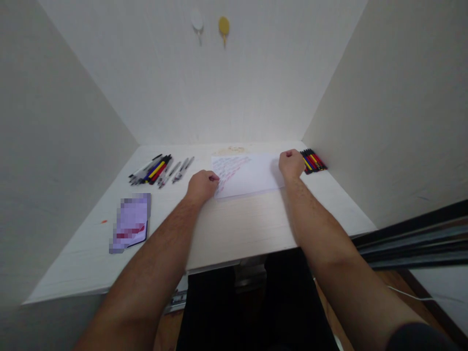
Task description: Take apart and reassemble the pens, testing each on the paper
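A white sheet of paper [256, 178] lies on the desk in front of me, with rows of blue-grey and red handwritten marks over its left part. My left hand [203, 186] is closed at the paper's left edge, thumb and fingers pinched together there. At the opposite end, my right hand [291, 164] is curled closed over the right edge, its fingertips mostly hidden. Beside that hand sits a row of pens [313, 161] with black, red, yellow and blue parts. A thin second edge shows beneath the sheet's near side.
Dark and coloured pens [157, 169] lie at the back left, next to several clear pens [183, 170]. A blurred-out phone-like device [133, 222] rests on the white desk [237, 229]. Walls enclose the back and sides; two hooks [224, 27] hang behind.
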A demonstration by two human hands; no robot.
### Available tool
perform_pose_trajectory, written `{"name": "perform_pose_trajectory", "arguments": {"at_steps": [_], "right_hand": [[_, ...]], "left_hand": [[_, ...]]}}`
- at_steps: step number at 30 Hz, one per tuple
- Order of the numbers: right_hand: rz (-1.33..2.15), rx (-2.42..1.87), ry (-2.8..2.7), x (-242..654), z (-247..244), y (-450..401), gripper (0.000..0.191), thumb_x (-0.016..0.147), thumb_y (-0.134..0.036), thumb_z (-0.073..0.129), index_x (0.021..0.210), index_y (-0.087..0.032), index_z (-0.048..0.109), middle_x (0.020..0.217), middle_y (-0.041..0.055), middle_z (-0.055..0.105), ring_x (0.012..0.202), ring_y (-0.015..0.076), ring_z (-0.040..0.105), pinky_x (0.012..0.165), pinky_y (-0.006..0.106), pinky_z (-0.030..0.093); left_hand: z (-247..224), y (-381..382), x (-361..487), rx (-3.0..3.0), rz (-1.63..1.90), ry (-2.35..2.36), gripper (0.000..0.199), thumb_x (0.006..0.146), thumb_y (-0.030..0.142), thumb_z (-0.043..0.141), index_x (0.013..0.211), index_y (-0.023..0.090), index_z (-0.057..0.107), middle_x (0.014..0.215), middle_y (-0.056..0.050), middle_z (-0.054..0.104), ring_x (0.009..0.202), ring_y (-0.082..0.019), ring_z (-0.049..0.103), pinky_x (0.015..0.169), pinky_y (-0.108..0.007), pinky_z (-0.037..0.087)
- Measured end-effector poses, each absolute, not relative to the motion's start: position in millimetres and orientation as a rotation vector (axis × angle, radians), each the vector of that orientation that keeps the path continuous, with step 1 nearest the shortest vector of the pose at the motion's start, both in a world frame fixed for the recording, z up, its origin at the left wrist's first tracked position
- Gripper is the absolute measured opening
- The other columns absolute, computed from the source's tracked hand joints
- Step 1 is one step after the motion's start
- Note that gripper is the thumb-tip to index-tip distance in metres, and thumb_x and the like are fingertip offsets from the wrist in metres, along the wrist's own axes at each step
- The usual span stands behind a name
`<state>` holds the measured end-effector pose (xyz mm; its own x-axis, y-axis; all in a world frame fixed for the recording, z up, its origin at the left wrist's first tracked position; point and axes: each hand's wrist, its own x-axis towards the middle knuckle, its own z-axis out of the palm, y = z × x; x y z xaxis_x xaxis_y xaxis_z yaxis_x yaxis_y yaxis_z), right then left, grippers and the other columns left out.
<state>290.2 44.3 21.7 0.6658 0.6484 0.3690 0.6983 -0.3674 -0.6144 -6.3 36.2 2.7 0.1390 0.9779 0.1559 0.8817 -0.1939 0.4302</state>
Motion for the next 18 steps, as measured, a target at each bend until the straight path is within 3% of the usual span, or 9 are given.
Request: {"name": "perform_pose_trajectory", "arguments": {"at_steps": [9, 18], "right_hand": [[-0.141, -2.266, -0.79, 362.7, 20.4, 46.1, 0.027, 0.083, -0.027, 0.049, 0.095, -0.02, 0.072, 0.1, 0.0141, 0.072, 0.096, 0.0302, 0.065, 0.085, 0.046, 0.045], [-0.079, -2.242, -0.804, 379.2, 6.3, 52.9, 0.026, 0.083, -0.025, 0.049, 0.095, -0.017, 0.071, 0.101, 0.015, 0.07, 0.097, 0.0278, 0.063, 0.085, 0.041, 0.046]], "left_hand": [[3.2, 37.7, -6.1, 2.162, 0.594, 1.827, 0.022, 0.076, 0.026, 0.06, 0.091, 0.02, 0.076, 0.099, -0.008, 0.073, 0.092, -0.022, 0.066, 0.084, -0.032, 0.05], [1.5, 39.7, -7.4, 2.187, 0.587, 1.827, 0.024, 0.076, 0.027, 0.06, 0.093, 0.019, 0.076, 0.098, -0.009, 0.072, 0.092, -0.023, 0.066, 0.083, -0.033, 0.05]]}}
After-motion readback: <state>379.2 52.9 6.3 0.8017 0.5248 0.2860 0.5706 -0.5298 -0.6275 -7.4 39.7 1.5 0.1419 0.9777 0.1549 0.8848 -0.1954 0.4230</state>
